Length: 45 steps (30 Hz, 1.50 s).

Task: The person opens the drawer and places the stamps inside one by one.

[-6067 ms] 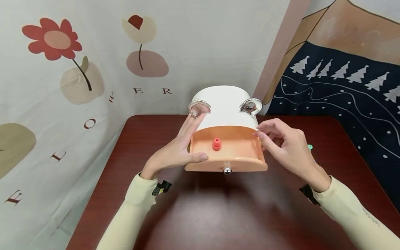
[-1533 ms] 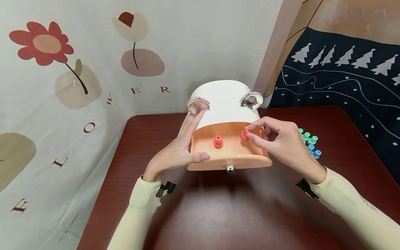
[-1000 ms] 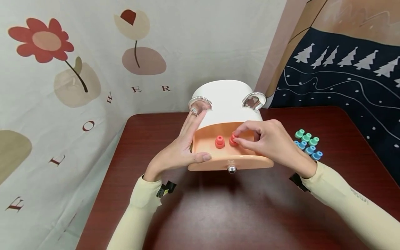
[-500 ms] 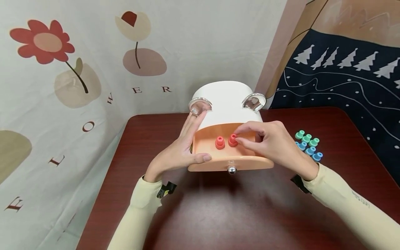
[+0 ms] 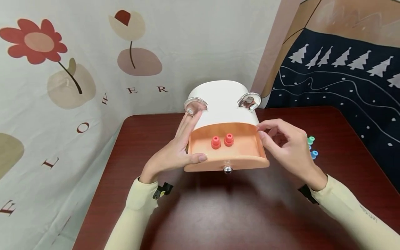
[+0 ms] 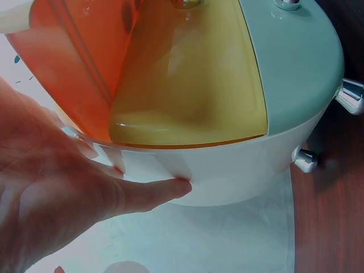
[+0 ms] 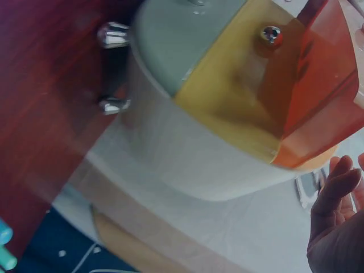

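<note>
A white rounded drawer cabinet stands at the table's back, its peach-orange top drawer pulled out. Two small red stepped, pawn-like pieces stand upright side by side inside: a left one and a right one. My left hand braces the cabinet's left side, fingers extended along the shell, thumb over the drawer's front left corner. My right hand is at the drawer's right wall, thumb and index fingertips right by its edge, holding no piece. In the left wrist view, a finger lies along the white shell.
Green pieces and blue pieces stand on the table at right, partly hidden behind my right hand. Under the open drawer are a yellow drawer and a grey-green drawer. A round silver knob projects from the drawer front.
My right hand brought a second red piece into the drawer, set it beside the first, let go and drew back right to the drawer's edge. The left hand has stayed on the cabinet.
</note>
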Each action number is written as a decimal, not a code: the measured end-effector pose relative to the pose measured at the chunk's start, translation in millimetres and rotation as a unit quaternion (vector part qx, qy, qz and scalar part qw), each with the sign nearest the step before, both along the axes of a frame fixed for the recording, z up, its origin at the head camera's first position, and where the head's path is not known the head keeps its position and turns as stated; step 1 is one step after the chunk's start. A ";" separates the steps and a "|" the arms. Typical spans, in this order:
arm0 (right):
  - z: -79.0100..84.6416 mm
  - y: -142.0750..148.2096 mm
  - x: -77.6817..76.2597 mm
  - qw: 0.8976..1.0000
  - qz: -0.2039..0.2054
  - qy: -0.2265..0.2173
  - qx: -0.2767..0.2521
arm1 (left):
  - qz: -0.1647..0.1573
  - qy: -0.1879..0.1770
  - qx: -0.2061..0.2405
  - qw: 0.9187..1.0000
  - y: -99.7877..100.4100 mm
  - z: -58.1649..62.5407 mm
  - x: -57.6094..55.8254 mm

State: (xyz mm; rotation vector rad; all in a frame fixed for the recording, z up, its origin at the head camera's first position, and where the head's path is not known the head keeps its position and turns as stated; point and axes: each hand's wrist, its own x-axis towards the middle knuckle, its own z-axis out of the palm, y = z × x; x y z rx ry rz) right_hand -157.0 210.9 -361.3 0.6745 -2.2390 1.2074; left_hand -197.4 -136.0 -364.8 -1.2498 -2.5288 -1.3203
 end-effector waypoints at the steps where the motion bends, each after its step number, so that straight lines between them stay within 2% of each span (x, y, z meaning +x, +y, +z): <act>1: -1.6 2.7 1.0 1.000 -0.007 0.000 -0.001 | -0.002 0.006 0.005 1.000 0.3 0.5 -0.6; 3: -5.2 9.0 3.2 1.000 -0.022 -0.004 0.000 | -0.012 0.031 0.017 0.999 1.5 1.2 -2.8; 5: -10.0 16.0 6.0 0.999 -0.038 -0.011 0.005 | -0.015 0.039 0.021 0.999 2.5 1.5 -3.6; 10: -25.0 36.0 12.5 0.997 -0.072 -0.028 0.017 | 0.005 -0.019 0.000 1.000 0.5 -0.7 1.8; 17: -44.0 65.1 19.0 0.992 -0.113 -0.047 0.044 | 0.003 -0.004 0.002 1.000 2.5 -1.1 1.1; 26: -62.8 89.1 33.1 0.971 -0.175 -0.128 0.099 | -0.004 0.008 0.001 1.000 3.3 -2.4 -0.6; 33: -67.5 98.2 35.7 0.959 -0.183 -0.158 0.146 | -0.002 0.022 0.008 1.000 3.0 0.2 -1.0; 40: -72.0 109.9 35.0 0.936 -0.177 -0.228 0.201 | 0.009 -0.001 0.001 1.000 1.6 0.9 1.7; 45: -77.6 116.1 36.9 0.929 -0.176 -0.244 0.215 | 0.009 -0.019 0.000 1.000 0.8 0.8 2.3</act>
